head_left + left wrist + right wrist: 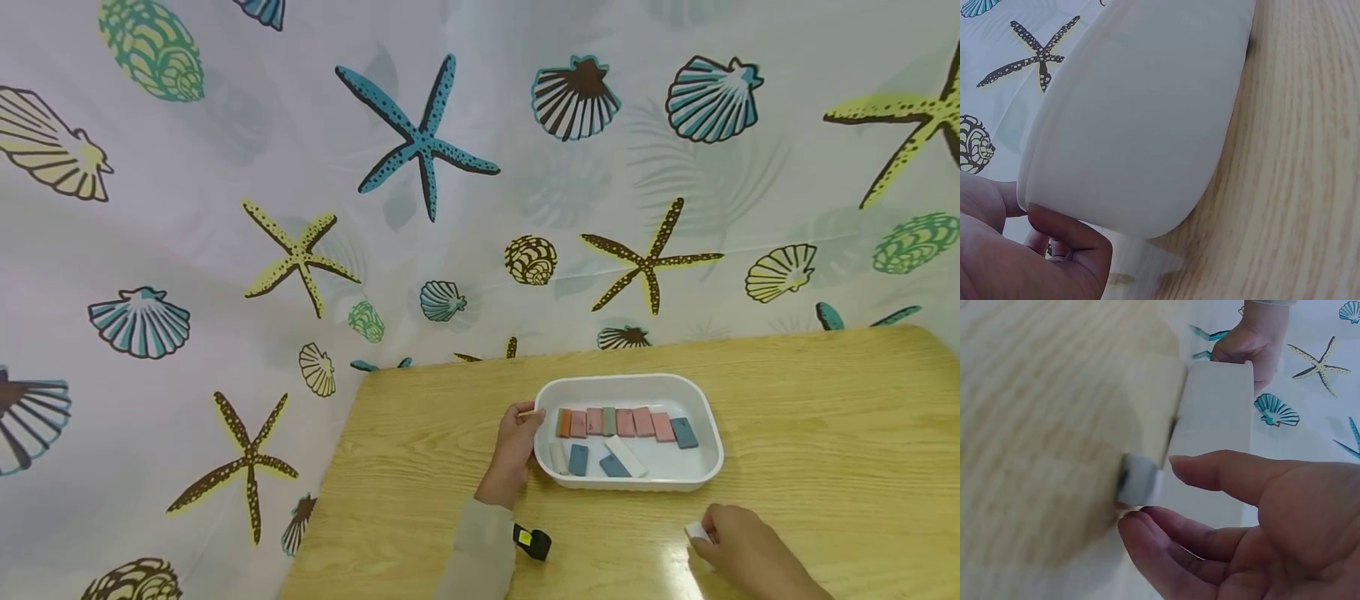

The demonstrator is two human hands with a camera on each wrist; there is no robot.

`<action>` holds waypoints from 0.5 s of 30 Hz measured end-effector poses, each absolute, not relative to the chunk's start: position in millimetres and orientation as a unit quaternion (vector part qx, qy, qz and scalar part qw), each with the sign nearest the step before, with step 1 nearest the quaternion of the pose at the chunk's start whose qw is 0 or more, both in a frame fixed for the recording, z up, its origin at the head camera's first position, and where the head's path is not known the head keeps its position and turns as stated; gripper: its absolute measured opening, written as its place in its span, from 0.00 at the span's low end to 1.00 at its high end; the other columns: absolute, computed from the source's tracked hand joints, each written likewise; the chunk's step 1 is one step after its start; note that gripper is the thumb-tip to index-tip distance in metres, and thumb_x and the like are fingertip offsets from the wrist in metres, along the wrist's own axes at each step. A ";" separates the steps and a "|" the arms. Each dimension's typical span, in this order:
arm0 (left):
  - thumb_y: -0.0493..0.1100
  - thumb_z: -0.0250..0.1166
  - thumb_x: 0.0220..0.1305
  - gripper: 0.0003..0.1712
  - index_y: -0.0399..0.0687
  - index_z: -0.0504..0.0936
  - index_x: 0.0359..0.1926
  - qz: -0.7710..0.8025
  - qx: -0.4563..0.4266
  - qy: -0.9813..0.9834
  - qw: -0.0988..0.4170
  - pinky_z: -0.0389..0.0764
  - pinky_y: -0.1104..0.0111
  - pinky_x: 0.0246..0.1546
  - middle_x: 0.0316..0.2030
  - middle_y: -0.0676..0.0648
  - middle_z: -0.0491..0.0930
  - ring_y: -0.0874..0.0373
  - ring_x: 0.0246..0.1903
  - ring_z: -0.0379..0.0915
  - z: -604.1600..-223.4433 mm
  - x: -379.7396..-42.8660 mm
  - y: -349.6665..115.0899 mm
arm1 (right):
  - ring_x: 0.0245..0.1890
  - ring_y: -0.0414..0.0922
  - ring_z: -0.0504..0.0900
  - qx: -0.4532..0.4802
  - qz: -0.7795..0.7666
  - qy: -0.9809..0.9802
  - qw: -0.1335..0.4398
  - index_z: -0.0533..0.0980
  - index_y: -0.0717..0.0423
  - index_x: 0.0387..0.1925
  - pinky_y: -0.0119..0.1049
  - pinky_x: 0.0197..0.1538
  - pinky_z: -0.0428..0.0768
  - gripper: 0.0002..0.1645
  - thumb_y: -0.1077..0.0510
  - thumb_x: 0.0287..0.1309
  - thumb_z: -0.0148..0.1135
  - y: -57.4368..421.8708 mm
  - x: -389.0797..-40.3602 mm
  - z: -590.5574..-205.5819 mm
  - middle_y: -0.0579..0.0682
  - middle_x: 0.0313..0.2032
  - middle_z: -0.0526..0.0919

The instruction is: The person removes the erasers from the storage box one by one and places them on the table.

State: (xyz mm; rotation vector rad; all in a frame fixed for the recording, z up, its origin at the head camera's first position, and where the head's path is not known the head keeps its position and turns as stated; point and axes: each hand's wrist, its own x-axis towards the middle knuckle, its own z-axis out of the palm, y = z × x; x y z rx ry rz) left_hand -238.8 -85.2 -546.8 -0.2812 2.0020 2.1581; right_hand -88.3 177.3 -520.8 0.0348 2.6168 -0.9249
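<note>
A white plastic tray [628, 483] sits on the table and holds several small rectangular blocks. My left hand [513, 442] grips its left end, thumb and finger pinching the rim, as the left wrist view of the tray [1129, 125] shows. To the right and in front of the tray, my right hand [746, 546] has a small white block [1141, 481] between its thumb and fingertips, low over the tabletop. Inside the tray, a row has an orange block [564, 422], several pink blocks, a green block [609, 421] and a blue block [683, 432].
Nearer the tray's front wall lie a long white block [626, 457], two blue blocks and a pale block [558, 458]. The wooden table [420, 442] extends around the tray. Behind and to the left hangs a curtain [465, 233] printed with shells and starfish.
</note>
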 end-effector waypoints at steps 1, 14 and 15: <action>0.44 0.60 0.64 0.17 0.42 0.71 0.51 0.726 -0.094 0.675 0.091 0.79 0.58 0.39 0.45 0.37 0.74 0.45 0.43 0.76 -546.7 -238.4 -84.9 | 0.25 0.42 0.71 0.006 -0.323 0.929 0.183 0.73 0.63 0.31 0.39 0.30 0.73 0.13 0.55 0.55 0.64 177.8 -87.8 -517.6 0.47 0.24 0.73; 0.45 0.59 0.65 0.18 0.42 0.70 0.53 0.722 -0.094 0.679 0.092 0.78 0.57 0.40 0.46 0.37 0.73 0.44 0.45 0.75 -542.7 -238.1 -83.8 | 0.29 0.35 0.76 -0.155 -0.330 0.931 0.012 0.78 0.58 0.37 0.31 0.31 0.77 0.09 0.63 0.52 0.65 189.5 -112.9 -458.0 0.41 0.30 0.79; 0.45 0.59 0.65 0.18 0.42 0.70 0.53 0.721 -0.096 0.680 0.094 0.78 0.57 0.39 0.46 0.37 0.73 0.45 0.45 0.75 -542.6 -238.1 -83.8 | 0.29 0.36 0.76 -0.161 -0.325 0.932 0.004 0.78 0.58 0.37 0.32 0.31 0.77 0.09 0.64 0.51 0.65 190.5 -117.8 -456.4 0.41 0.30 0.79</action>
